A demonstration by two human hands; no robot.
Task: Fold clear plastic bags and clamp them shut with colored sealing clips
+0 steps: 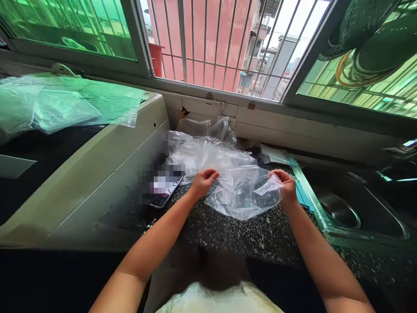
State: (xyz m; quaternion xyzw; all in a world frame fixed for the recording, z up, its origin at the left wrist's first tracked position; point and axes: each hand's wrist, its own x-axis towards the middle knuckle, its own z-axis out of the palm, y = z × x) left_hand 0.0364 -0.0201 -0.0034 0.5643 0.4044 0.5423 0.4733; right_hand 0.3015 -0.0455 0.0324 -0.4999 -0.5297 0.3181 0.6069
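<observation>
I hold a clear plastic bag point(243, 193) just above a dark speckled stone counter point(247, 234). My left hand point(203, 180) pinches the bag's top left corner. My right hand point(286, 184) grips its top right corner. The bag hangs open between them, with a small white label near the right hand. Behind it lies a heap of several more clear plastic bags point(202, 150).
A phone point(163, 189) lies on the counter left of my left hand. A white appliance point(97, 174) with plastic sheets point(55, 108) on top stands at the left. A steel sink point(352, 208) lies at the right. A barred window point(221, 43) runs behind.
</observation>
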